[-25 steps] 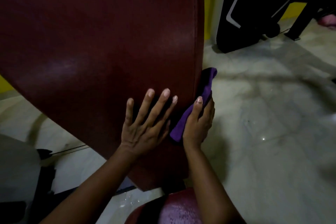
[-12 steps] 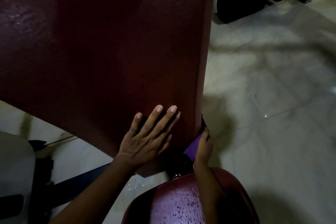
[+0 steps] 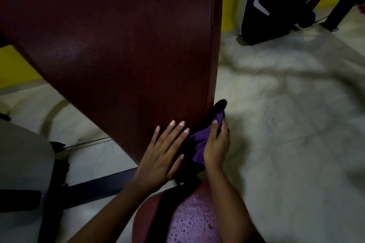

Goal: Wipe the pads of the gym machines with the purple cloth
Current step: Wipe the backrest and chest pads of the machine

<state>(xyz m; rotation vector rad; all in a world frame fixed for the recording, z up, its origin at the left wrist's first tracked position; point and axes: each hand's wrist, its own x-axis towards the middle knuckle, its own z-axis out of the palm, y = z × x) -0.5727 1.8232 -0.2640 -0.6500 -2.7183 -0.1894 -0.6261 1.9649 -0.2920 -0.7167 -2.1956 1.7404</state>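
A big dark red back pad (image 3: 122, 41) slants across the upper left of the head view. My left hand (image 3: 162, 154) lies flat on its lower right corner with fingers straight and spread. My right hand (image 3: 216, 144) grips the purple cloth (image 3: 199, 142) and holds it against the pad's right side edge near the bottom. Part of the cloth sticks up dark above my fingers. Below my arms sits a red seat pad (image 3: 189, 221) speckled with wet drops.
Pale marble floor (image 3: 286, 124) spreads to the right. A black machine (image 3: 272, 2) stands at the top right against a yellow wall. A dark frame bar (image 3: 98, 185) and a grey object (image 3: 21, 160) lie at lower left.
My right hand with the cloth slid down the pad's side edge to the bottom, then came back up a little. My left hand stayed flat on the pad's lower corner.
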